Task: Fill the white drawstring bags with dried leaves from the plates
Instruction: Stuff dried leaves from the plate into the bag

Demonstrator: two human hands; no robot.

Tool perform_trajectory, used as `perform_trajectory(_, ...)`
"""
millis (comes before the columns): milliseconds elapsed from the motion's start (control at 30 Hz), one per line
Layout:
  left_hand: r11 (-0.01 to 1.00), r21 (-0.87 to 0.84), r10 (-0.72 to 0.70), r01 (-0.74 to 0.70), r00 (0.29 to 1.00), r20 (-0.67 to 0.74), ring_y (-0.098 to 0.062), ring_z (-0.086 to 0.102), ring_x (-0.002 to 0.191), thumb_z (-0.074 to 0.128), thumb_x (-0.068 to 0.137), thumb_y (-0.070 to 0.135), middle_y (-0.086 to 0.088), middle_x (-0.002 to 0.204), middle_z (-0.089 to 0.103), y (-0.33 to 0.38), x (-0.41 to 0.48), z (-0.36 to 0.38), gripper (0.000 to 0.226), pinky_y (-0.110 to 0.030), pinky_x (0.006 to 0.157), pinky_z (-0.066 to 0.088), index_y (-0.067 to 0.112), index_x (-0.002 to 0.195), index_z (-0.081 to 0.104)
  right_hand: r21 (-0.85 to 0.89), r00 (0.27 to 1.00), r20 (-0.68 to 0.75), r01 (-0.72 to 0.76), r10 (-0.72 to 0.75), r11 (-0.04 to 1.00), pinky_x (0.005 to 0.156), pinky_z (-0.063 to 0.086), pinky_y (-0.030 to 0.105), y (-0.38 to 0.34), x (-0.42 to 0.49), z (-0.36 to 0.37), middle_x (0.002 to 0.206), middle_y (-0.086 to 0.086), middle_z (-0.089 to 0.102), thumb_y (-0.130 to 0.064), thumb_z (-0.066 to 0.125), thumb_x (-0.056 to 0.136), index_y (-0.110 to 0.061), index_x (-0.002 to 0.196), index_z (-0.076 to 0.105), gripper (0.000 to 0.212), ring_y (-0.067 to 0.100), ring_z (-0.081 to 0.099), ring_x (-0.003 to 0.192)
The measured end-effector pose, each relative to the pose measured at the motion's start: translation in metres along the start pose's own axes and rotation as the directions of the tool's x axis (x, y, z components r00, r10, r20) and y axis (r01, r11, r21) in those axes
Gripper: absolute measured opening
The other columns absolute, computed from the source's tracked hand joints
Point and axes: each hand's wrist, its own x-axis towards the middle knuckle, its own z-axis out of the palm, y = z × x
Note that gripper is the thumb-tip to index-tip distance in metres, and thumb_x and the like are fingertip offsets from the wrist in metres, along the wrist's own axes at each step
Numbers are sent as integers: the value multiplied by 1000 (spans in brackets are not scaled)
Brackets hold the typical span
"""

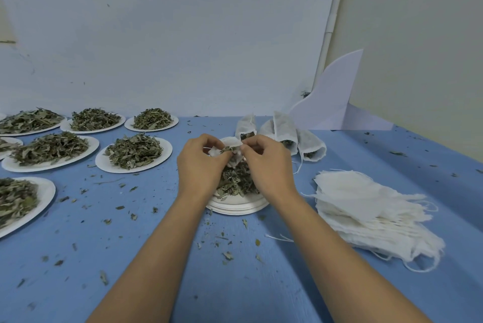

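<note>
Right over the stack of paper plates (237, 207) in the middle of the blue table (156, 257), both hands are close together with one white drawstring bag (231, 143) between them. Left hand (201, 166) pinches the bag's left edge with curled fingers, and right hand (268, 168) pinches the other side of the rim, so the mouth is held apart. A little tuft of dried leaves (226, 149) sits right at the mouth between the fingertips, can't tell which hand actually has it. The bag hangs down toward the leaf heap (235, 181) on the top plate, partly hidden by the hands. Three filled bags (283, 126) lie just behind. A pile of empty bags (366, 207) sits off to the right, strings trailing. On the left are more plates (103, 162) heaped with leaves, and crumbs are scattered all over the table.
</note>
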Motion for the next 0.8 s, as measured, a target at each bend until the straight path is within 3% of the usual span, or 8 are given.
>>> perform_trajectory(100,999,44,21,-18,997,-74,-7,49,83,71,77,11,1,96,57,2,-2,2,17,-1,64,33,22,77,57,-23,997,68,40,-38,999,74,46,32,-4,-3,2,77,-10,63,-19,60,88,-21,81,65,9,13,59,81)
perform_trajectory(233,992,99,93,-82,989,-117,2,42,74,66,75,0,-2,93,49,4,-6,2,22,-1,65,31,17,77,52,78,985,165,39,-52,996,64,39,23,-7,-4,2,68,-9,58,-11,62,85,-17,74,62,13,9,51,68)
perform_trajectory(367,985,107,148,-134,980,-134,-3,36,71,64,75,-4,-1,94,44,5,-8,4,24,-2,67,31,14,81,50,244,981,194,-25,-24,969,62,37,18,-7,-3,-1,62,-7,56,-5,62,84,-14,73,64,14,5,47,61)
perform_trajectory(467,983,82,174,-165,979,-106,0,42,75,68,77,1,-1,97,46,5,-8,4,23,1,68,31,16,83,53,197,991,128,3,-29,980,64,39,16,-5,-2,0,71,-7,60,-10,60,88,-15,83,65,9,4,51,66)
perform_trajectory(600,985,-55,166,-165,986,4,24,45,86,66,80,2,5,103,50,6,-8,3,25,5,72,35,23,91,59,121,1000,8,11,-12,993,77,47,25,1,0,-1,88,-4,64,-14,54,94,-20,91,60,9,12,60,86)
perform_trajectory(667,988,-82,135,-134,991,13,20,47,88,61,82,5,7,103,53,5,-8,4,22,5,71,34,25,91,60,99,1000,6,9,-9,995,78,47,26,3,1,-2,92,-2,66,-15,53,95,-19,94,61,9,13,60,89)
perform_trajectory(800,989,-82,123,-126,992,-33,5,51,90,67,85,18,5,101,58,3,-7,4,15,-1,72,36,27,88,54,97,998,35,45,-49,994,69,41,13,2,1,-1,83,-12,62,-14,52,94,-19,90,59,9,6,57,80)
